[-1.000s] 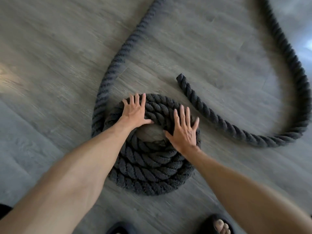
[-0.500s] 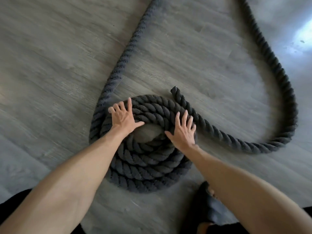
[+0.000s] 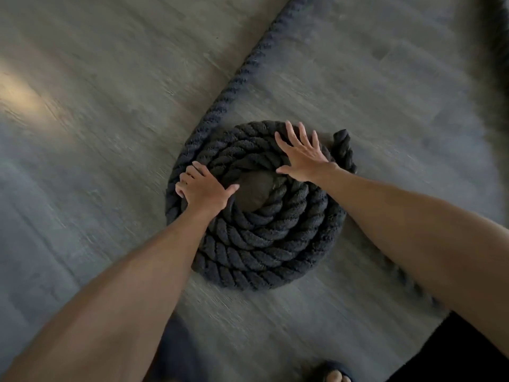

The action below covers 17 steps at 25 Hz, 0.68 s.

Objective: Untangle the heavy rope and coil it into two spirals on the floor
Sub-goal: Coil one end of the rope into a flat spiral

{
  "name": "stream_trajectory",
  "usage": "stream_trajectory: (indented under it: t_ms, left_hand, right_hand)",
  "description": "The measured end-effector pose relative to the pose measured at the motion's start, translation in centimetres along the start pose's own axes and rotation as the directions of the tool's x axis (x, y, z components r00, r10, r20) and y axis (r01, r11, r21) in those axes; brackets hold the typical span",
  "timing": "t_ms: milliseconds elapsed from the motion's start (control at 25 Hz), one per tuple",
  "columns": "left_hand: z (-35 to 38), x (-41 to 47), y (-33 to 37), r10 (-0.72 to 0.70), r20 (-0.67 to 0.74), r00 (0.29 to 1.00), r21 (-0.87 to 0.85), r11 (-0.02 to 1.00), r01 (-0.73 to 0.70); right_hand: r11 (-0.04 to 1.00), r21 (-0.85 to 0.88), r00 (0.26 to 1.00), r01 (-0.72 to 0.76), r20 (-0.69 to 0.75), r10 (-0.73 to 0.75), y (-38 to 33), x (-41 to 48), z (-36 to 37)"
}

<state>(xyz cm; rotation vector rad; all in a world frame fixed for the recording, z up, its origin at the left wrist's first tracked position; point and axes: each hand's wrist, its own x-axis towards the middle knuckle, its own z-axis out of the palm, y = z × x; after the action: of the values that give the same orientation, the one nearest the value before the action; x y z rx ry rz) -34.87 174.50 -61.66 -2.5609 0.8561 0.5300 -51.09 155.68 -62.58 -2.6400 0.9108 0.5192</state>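
Observation:
A thick dark twisted rope lies on the floor, wound into a flat spiral coil [image 3: 259, 244] with a small bare gap at its centre. My left hand [image 3: 202, 190] rests on the coil's left side, its fingers curled over the outer turns. Flat on the upper right turns lies my right hand [image 3: 301, 154], fingers spread. A cut rope end [image 3: 343, 142] sits against the coil's upper right edge. One loose strand [image 3: 248, 67] runs from the coil's left side up toward the top of the view.
The grey wood-plank floor [image 3: 96, 133] spreads all around. A blurred stretch of rope [image 3: 407, 277] shows under my right forearm, and more rope [image 3: 495, 59] at the far right edge. A sandalled foot [image 3: 334, 376] and dark clothing [image 3: 454, 354] are at the bottom.
The rope end, apart from the coil a second ago, now lies against its upper right edge. Both hands have shifted counter-clockwise around the coil, and the left fingers have curled.

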Motion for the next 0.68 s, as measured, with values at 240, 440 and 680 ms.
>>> stream_trajectory:
  t_ms: [240,440,680]
  left_hand:
    - [-1.4,1.6,0.1,0.176,-0.107,0.979,0.004,0.984,-0.177]
    - [-5.9,6.1,5.2,0.625,-0.080,0.777,0.154,0.777,-0.610]
    - [-8.6,9.4,8.2,0.731,0.064,0.679,0.201,0.657,-0.727]
  right_hand:
    - [0.876,0.297,0.862,-0.381,-0.229,0.452,-4.4,-4.9,3.7]
    - [0.491,0.537,0.603,-0.686,0.043,0.796,-10.9,-9.9,7.5]
    - [0.509,0.466,0.627,-0.723,0.136,0.767,-10.3,-8.6,6.9]
